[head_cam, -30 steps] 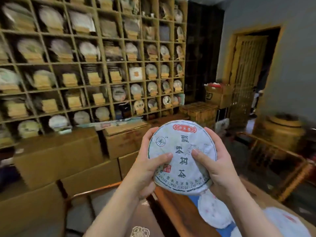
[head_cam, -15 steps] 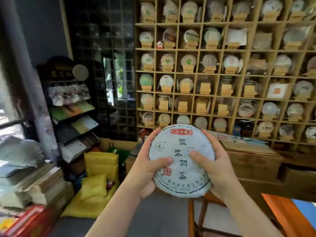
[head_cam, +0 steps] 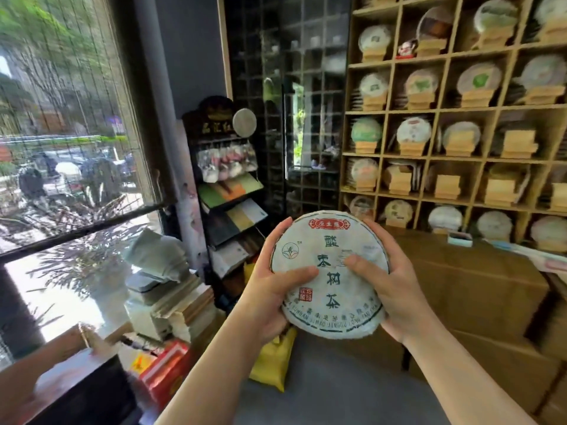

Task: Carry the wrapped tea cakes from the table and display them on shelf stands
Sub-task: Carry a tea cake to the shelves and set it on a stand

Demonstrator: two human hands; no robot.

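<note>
I hold one round wrapped tea cake (head_cam: 329,262) upright in front of me, its white paper printed with green characters and a red label at the top. My left hand (head_cam: 270,289) grips its left edge with the thumb across the face. My right hand (head_cam: 395,286) grips the right edge, thumb also on the face. The wooden grid shelf (head_cam: 435,108) fills the right side. Most of its cells hold tea cakes on small wooden stands, and several stands (head_cam: 448,187) in the lower rows show no cake.
Stacked cardboard boxes (head_cam: 478,289) stand below the shelf at right. A dark display rack (head_cam: 227,179) stands by the wall. At left is a large window, with piles of paper and boxes (head_cam: 165,289) below it. A yellow bag (head_cam: 276,360) lies on the grey floor.
The view has swung further left, from the table and doorway past the shelf to the window corner. Both hands keep the same hold on the tea cake.
</note>
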